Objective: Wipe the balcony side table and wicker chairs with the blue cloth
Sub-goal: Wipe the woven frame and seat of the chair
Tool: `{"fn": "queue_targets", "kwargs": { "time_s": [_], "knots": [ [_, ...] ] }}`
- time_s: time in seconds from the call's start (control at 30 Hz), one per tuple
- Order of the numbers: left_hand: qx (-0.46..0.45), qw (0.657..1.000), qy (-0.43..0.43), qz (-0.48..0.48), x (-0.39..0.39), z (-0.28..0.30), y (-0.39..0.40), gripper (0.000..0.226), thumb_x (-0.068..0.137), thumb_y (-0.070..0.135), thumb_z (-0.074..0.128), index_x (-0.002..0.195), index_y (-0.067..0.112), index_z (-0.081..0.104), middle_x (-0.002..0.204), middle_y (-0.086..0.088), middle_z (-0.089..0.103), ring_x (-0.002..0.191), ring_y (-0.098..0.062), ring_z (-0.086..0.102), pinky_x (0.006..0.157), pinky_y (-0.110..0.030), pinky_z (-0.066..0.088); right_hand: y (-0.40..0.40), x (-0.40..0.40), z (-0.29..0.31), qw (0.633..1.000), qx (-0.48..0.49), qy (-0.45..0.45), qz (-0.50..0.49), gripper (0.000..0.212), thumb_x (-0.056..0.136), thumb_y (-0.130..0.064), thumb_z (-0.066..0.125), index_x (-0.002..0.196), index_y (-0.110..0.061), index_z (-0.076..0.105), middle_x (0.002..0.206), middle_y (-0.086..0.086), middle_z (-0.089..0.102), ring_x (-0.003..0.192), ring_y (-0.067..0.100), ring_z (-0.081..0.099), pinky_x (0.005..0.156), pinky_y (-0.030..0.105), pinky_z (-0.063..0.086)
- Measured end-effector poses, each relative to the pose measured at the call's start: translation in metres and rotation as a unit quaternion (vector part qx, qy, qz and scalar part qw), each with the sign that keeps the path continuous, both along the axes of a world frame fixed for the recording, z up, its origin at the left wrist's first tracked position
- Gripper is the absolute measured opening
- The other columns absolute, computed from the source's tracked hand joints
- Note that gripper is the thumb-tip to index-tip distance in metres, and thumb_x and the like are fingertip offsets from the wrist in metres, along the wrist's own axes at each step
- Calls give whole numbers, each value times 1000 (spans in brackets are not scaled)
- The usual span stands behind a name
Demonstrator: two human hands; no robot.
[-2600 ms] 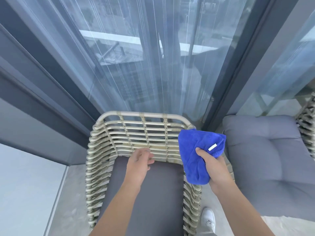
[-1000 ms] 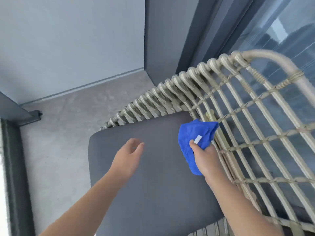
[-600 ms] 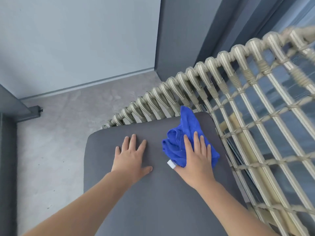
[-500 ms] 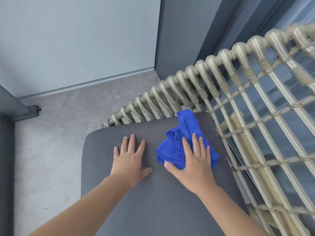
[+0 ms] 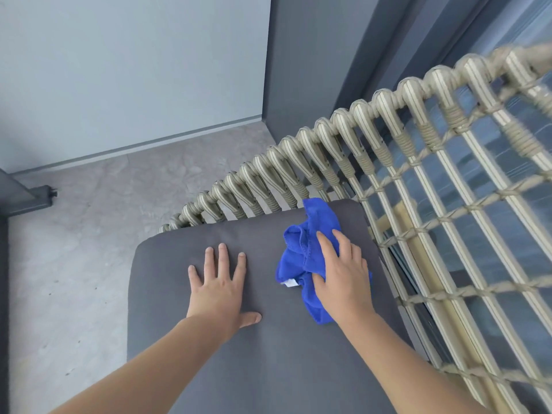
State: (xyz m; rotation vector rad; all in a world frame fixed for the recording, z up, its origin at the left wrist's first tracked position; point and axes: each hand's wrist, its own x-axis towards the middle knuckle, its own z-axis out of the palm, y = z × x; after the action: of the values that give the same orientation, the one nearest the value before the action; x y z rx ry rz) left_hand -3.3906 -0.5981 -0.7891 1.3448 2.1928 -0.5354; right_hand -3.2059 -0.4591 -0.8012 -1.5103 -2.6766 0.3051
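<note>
From the head view, we have brought the blue cloth (image 5: 304, 258) down from the wicker chair (image 5: 388, 150) back onto the grey seat cushion (image 5: 268, 369), near its far right corner, so we judge the cushion wipe has begun. Our right hand (image 5: 340, 279) presses it flat, fingers straight and slightly spread. Our left hand (image 5: 221, 285) rests beside it, fingers splayed on bare cushion, holding nothing.

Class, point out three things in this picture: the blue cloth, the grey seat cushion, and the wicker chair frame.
blue cloth (image 5: 298, 258): head view, bunched left fold.
grey seat cushion (image 5: 268, 369): head view, bare middle between the forearms.
wicker chair frame (image 5: 325, 138): head view, wrapped top rail.
</note>
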Motion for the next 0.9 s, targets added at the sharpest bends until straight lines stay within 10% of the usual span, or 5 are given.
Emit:
{"fn": "queue_targets", "kwargs": {
  "time_s": [0.23, 0.43, 0.67, 0.9],
  "knots": [
    [14, 1000, 10, 4, 0, -4, 1, 125, 85, 85, 46, 153, 19, -35, 166, -20, -28, 153, -44, -24, 123, -65, 4, 70, 12, 33, 991, 40, 104, -69, 67, 83, -6, 74, 146, -16, 52, 142, 8, 54, 118, 35, 55, 95, 52, 51],
    [25, 1000, 3, 4, 6, -7, 3, 124, 85, 85, 46, 151, 18, -36, 165, -21, -29, 153, -44, -25, 123, -66, 2, 104, 9, 19, 990, -96, 51, -93, 78, 85, -50, 56, 156, -30, 32, 151, 4, 41, 130, 37, 48, 97, 58, 50],
    [47, 999, -8, -3, 0, -9, -1, 121, 87, 84, 43, 147, 19, -39, 164, -20, -33, 152, -44, -29, 123, -67, -4, 88, -6, 3, 990, -10, 47, -134, 67, 93, -34, 68, 153, -27, 41, 154, 6, 45, 121, 43, 50, 94, 59, 48],
    [225, 971, -84, 1, -20, -16, -42, 89, 91, 75, 32, 163, 30, 9, 173, -8, 0, 157, -22, -15, 126, -49, -9, 69, -15, 2, 996, 35, -34, -73, 66, 93, -34, 72, 152, -20, 47, 155, 5, 45, 122, 43, 48, 94, 59, 46]
  ]
}}
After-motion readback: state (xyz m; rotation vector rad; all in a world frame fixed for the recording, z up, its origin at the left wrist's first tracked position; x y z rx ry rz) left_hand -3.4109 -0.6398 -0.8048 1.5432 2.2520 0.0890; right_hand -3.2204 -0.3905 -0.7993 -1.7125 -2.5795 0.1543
